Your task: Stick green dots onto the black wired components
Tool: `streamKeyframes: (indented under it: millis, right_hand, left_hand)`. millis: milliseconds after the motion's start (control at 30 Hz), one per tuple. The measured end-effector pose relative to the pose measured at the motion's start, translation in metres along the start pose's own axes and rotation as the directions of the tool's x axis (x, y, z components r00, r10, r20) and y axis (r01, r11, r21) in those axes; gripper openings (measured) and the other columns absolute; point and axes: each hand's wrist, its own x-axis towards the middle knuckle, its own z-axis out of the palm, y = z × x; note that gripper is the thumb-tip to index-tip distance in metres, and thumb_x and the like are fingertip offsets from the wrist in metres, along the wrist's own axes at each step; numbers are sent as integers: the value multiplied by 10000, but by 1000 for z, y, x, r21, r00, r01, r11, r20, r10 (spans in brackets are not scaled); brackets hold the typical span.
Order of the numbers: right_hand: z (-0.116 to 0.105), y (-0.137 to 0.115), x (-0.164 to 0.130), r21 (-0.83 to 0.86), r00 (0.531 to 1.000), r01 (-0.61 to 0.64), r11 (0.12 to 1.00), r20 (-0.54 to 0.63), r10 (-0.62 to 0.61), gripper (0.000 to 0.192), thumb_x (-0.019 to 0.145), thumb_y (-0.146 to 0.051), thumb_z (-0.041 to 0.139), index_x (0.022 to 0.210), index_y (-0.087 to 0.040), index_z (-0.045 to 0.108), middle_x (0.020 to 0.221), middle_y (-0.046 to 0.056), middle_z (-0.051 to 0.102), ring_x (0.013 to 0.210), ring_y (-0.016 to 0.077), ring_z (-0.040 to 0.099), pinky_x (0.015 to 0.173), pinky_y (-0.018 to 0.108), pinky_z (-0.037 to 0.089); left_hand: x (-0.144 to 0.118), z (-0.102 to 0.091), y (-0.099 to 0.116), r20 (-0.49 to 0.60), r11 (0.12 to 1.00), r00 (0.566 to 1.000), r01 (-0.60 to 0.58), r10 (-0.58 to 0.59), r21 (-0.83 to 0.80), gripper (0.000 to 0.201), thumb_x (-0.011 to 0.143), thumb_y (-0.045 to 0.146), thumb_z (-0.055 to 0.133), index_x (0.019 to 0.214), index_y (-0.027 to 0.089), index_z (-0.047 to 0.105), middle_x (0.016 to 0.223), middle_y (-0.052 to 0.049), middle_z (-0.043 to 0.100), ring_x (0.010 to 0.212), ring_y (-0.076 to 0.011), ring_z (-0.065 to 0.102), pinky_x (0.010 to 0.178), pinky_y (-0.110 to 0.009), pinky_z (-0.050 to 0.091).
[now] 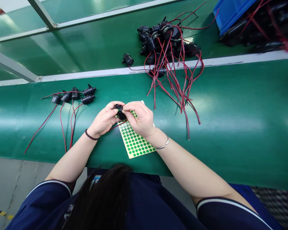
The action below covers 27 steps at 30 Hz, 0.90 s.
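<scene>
My left hand (105, 118) is closed around a small black pump (121, 114) with a red and black wire trailing from its underside. A spot of green shows on the pump beside my left thumb. My right hand (139, 117) has its thumb and index finger pinched together against the pump's right side; whatever lies between those fingertips is too small to make out. Under both hands lies a pale yellow sheet of round green stickers (135, 145), partly covered by my right hand and wrist.
Several black pumps (75, 93) with wires lie at the left. A larger heap of pumps (166, 35) is at the back, wires hanging forward over a white rail (86, 74). A blue bin (230, 14) with dark parts stands at the back right.
</scene>
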Motion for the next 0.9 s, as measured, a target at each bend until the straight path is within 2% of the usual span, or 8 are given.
streamKeyframes:
  millis: [167,367,567,700,900]
  right_hand:
    - [0,0,-1,34,999,33,999,-23,-33,124,937,-157,563,900,-236,651,896,42,751,871,193,702,787,364,544]
    - [1,1,-1,31,1000,17,999,7,-18,117,932,-172,575,903,-242,664,898,41,751,874,198,705,793,374,551]
    - [1,1,-1,24,997,74,997,-37,-73,108,925,-152,590,909,-236,657,898,40,757,867,189,709,769,352,553]
    - [1,0,-2,29,999,39,999,4,-39,126,935,-166,574,919,-242,673,902,40,752,880,194,704,800,369,554]
    - [1,0,-2,41,1000,29,999,9,-29,132,935,-168,575,907,-244,680,899,37,752,885,193,703,813,373,556]
  left_hand:
    - [0,1,3,5,998,999,44,-44,-53,229,809,229,677,1031,181,649,976,-28,627,868,-135,609,752,-257,531]
    - [0,1,5,3,995,998,70,-70,-75,233,781,210,687,1008,183,640,943,-22,624,844,-132,610,769,-267,523]
    - [0,1,5,0,992,997,79,-79,-94,222,779,186,666,1000,175,643,920,-19,628,831,-126,606,755,-255,518]
    - [0,2,4,-8,993,996,88,-88,-79,205,785,181,629,989,174,637,919,-23,624,823,-132,603,744,-263,522]
    - [0,1,5,4,993,997,82,-82,-89,224,776,191,678,996,176,636,920,-21,616,818,-127,606,750,-261,527]
